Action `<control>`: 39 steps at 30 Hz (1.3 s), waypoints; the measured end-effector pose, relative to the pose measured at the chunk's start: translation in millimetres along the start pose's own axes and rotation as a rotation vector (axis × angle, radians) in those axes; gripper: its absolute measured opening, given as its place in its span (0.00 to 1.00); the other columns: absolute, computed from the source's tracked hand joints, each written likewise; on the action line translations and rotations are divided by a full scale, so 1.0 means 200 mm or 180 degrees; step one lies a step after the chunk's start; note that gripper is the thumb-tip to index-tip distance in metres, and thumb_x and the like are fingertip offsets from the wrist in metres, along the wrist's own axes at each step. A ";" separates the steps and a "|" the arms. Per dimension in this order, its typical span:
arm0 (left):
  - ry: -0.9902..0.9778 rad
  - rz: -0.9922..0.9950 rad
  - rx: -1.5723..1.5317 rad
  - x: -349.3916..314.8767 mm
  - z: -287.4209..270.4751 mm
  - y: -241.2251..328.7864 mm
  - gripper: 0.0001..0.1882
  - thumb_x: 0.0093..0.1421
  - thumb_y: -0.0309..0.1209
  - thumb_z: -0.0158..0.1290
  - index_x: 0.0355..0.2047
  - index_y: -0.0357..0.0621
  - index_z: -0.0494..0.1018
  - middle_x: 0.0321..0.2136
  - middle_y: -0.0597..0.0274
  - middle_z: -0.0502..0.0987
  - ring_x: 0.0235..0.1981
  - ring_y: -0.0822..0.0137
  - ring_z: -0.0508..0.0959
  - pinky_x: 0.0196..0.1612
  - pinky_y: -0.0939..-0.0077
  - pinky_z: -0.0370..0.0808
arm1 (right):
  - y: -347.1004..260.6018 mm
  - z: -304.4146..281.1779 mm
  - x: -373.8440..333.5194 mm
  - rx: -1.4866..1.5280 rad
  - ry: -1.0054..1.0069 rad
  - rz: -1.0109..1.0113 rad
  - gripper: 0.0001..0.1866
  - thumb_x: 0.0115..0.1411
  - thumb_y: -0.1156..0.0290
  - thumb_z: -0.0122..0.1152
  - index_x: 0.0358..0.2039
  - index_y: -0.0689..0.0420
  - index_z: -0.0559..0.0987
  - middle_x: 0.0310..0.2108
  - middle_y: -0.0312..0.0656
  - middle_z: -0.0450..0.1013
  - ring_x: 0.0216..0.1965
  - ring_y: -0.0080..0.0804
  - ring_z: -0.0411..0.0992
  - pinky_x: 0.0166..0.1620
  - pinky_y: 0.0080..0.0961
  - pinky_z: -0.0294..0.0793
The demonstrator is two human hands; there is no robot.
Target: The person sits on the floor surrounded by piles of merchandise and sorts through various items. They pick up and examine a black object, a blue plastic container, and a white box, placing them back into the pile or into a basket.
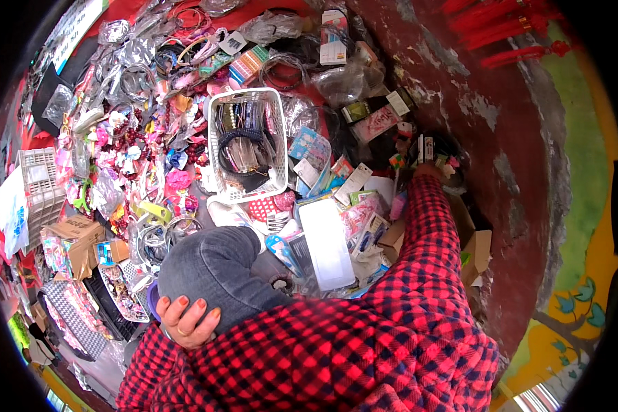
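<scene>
The grey trouser leg (209, 271) is matt cloth, the white basket (282, 147) plastic.

One head-worn fisheye view looks steeply down past the near grey-clad knee (216, 271) onto packaged goods (353, 182).

Left hand (192, 329) rests against the bent leg (213, 275), fingers (191, 317) slightly curved; right arm (429, 240) extends forward, right hand (428, 168) small, its grip indistinct.
</scene>
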State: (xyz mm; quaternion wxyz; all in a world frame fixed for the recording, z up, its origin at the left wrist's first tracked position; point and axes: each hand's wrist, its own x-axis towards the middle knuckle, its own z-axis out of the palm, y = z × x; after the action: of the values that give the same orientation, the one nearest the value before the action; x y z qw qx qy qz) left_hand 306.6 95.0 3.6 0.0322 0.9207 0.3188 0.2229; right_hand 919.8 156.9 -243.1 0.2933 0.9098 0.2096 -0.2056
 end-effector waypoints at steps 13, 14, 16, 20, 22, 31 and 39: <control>0.0005 -0.0092 -0.0090 -0.03 -0.01 0.03 0.09 0.51 0.36 0.47 0.34 0.60 0.73 0.42 0.72 0.69 0.50 0.63 0.63 0.55 0.59 0.53 | -0.25 -0.08 -0.13 -0.0165 0.0013 -0.1354 0.24 0.53 0.67 0.47 0.53 0.52 0.64 0.60 0.47 0.44 0.57 0.47 0.51 0.55 0.42 0.56; 0.0037 -0.0055 -0.0067 -0.03 -0.01 0.03 0.09 0.51 0.36 0.47 0.34 0.61 0.73 0.41 0.72 0.69 0.50 0.63 0.63 0.55 0.59 0.53 | -0.29 -0.04 -0.13 -0.0139 0.0040 -0.1425 0.24 0.53 0.67 0.47 0.53 0.52 0.64 0.60 0.47 0.44 0.57 0.47 0.51 0.55 0.42 0.56; 0.0102 0.0030 -0.0018 -0.04 0.01 0.02 0.09 0.50 0.36 0.48 0.33 0.61 0.73 0.41 0.72 0.69 0.50 0.63 0.63 0.55 0.59 0.53 | -0.37 0.10 -0.12 -0.0037 0.0139 -0.1508 0.24 0.53 0.68 0.47 0.53 0.52 0.64 0.60 0.47 0.44 0.57 0.47 0.51 0.56 0.42 0.56; 0.0100 0.0085 0.0010 -0.01 0.01 0.01 0.09 0.48 0.35 0.50 0.32 0.62 0.73 0.40 0.72 0.69 0.50 0.63 0.63 0.55 0.58 0.54 | -0.49 0.31 -0.07 0.0268 0.0283 -0.1485 0.24 0.53 0.68 0.47 0.53 0.52 0.64 0.60 0.47 0.44 0.57 0.47 0.51 0.56 0.42 0.56; 0.0212 0.0175 0.0056 -0.01 0.03 0.00 0.10 0.47 0.34 0.51 0.32 0.63 0.73 0.39 0.72 0.70 0.49 0.63 0.64 0.55 0.58 0.54 | -0.49 0.31 -0.06 0.0280 0.0316 -0.1314 0.24 0.53 0.69 0.47 0.52 0.52 0.64 0.59 0.48 0.46 0.57 0.47 0.52 0.56 0.41 0.56; 0.0124 0.0067 0.0046 0.01 0.03 0.01 0.10 0.46 0.35 0.51 0.31 0.64 0.73 0.38 0.73 0.70 0.49 0.64 0.63 0.55 0.58 0.53 | -0.54 0.19 -0.03 0.0062 0.0241 -0.1139 0.20 0.52 0.70 0.45 0.49 0.53 0.68 0.56 0.48 0.52 0.56 0.45 0.55 0.53 0.39 0.60; 0.0048 0.0154 0.0099 0.02 0.03 -0.02 0.10 0.46 0.36 0.52 0.31 0.64 0.73 0.38 0.73 0.69 0.48 0.64 0.64 0.54 0.58 0.54 | -0.35 0.24 -0.04 -0.0351 -0.0157 -0.1411 0.18 0.53 0.69 0.45 0.46 0.54 0.71 0.54 0.47 0.57 0.54 0.44 0.58 0.51 0.40 0.63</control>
State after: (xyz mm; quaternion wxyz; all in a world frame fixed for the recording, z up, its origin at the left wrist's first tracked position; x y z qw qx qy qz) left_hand 309.4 100.5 -0.4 0.0101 0.9268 0.3001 0.2255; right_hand 865.4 175.6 -305.8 0.2952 0.8188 0.4080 -0.2755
